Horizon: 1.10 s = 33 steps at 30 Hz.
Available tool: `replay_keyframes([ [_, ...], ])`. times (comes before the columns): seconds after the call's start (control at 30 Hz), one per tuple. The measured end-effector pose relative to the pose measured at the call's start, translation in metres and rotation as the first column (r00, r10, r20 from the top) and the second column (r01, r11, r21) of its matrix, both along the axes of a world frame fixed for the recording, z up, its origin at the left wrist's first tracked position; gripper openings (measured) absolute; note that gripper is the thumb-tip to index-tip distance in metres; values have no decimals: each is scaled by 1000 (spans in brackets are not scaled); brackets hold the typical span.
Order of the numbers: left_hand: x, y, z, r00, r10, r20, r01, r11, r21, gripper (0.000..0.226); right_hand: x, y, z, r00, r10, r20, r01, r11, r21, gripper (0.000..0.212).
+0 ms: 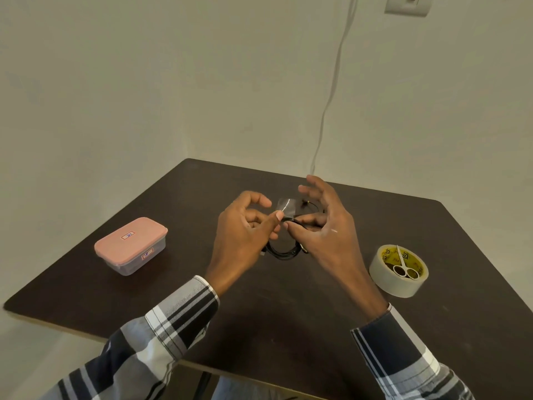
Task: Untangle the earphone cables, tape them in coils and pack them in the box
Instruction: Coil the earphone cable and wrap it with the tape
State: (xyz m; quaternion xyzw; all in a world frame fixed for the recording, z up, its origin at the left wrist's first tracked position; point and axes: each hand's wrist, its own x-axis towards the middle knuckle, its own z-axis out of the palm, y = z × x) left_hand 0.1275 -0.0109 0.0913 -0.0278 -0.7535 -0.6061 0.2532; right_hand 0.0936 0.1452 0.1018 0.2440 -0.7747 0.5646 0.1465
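A coil of black earphone cable (284, 251) is held above the middle of the dark table (288, 313). My right hand (323, 226) pinches the top of the coil between thumb and forefinger, its other fingers spread. My left hand (248, 226) pinches the coil from the left, where a clear piece of tape (285, 207) sticks up. An earbud end (304, 202) pokes out behind the tape. The box (131, 245), clear plastic with a pink lid on it, stands at the left of the table.
A roll of clear tape (399, 271) lies at the right of the table with small white scissors (403, 264) resting on top. A white cable (331, 90) runs down the wall behind the table from a wall plate (408, 4).
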Motion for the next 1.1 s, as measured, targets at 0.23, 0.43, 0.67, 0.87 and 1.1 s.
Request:
replay_keyframes([
  [0.23,2,3,-6,987,29,-159,-54,987,-154,12,1,0,1,997,-76,-9,76,982,176,65],
  [0.43,1,3,-5,966,10,-257,-77,965,-251,8,9,-3,2,914,-117,-387,256,909,329,45],
  [0.67,0,-2,-5,945,19,-326,-122,947,-297,15,1,-1,-4,791,-114,-601,275,944,183,20],
  [0.87,-2,-7,-6,925,-9,-380,-153,906,-394,20,-2,1,-9,764,-127,-633,299,939,171,15],
  [1.1,-2,-13,-6,942,-56,-331,-158,795,-585,22,-2,1,-7,864,-81,-498,292,885,362,11],
])
